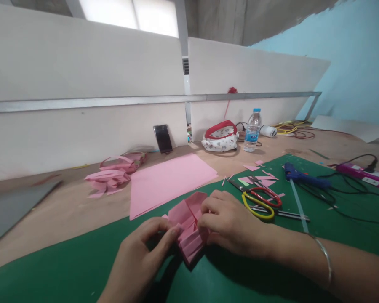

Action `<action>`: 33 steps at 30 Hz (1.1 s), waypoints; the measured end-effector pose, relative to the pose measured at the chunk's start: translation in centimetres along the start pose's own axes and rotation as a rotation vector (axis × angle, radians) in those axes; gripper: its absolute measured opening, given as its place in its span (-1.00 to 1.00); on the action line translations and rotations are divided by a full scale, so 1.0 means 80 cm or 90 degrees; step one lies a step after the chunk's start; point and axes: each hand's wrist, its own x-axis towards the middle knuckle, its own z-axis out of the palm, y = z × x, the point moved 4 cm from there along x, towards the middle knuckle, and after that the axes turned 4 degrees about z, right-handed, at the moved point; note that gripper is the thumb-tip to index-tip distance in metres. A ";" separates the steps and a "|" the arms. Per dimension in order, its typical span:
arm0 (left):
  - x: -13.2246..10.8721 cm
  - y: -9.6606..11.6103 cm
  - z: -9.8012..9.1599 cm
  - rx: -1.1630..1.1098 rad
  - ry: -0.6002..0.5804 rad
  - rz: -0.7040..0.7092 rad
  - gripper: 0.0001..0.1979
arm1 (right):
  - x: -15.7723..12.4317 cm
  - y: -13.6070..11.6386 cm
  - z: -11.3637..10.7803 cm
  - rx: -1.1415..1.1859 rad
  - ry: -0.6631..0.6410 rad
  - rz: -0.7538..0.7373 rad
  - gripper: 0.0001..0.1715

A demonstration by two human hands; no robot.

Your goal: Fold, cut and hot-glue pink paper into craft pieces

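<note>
A piece of folded pink paper [192, 246], creased and box-like, sits between two bare hands, just above or on a dark green cutting mat [82, 271]; whether it touches the mat is hard to tell. The left hand [148, 244] pinches its left edge between thumb and fingers. The right hand [232, 223], fingers curled, grips its right side, a thin silver bracelet [326, 256] around that wrist. Just beyond the grip lies a stack of flat pink paper sheets [173, 181], with a bundle of loose pink paper strips [110, 179] to its left. Right of the grip, near the right hand, are metal scissors with red and yellow handles [254, 198] and, farther right, a blue glue gun [306, 177]. Well beyond the grip, a black phone [163, 139] leans upright against a white panel [82, 139]
</note>
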 end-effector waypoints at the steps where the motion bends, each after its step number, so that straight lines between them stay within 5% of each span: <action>1: 0.001 -0.003 0.000 -0.004 -0.022 -0.008 -0.64 | 0.000 -0.001 0.000 0.001 0.004 -0.003 -0.88; 10: 0.014 -0.015 -0.002 -0.056 -0.163 -0.024 -0.66 | 0.000 -0.002 0.000 0.006 0.012 -0.010 -0.88; 22: 0.019 -0.001 -0.010 0.123 -0.174 0.030 -0.72 | -0.001 -0.012 0.001 0.027 -0.009 -0.040 -0.90; 28: 0.023 -0.007 -0.012 0.036 -0.179 -0.072 -0.72 | 0.001 -0.021 -0.002 0.014 0.014 -0.070 -0.87; 33: 0.026 -0.002 -0.015 -0.003 -0.184 -0.056 -0.78 | 0.001 -0.026 -0.003 0.015 0.039 -0.094 -0.80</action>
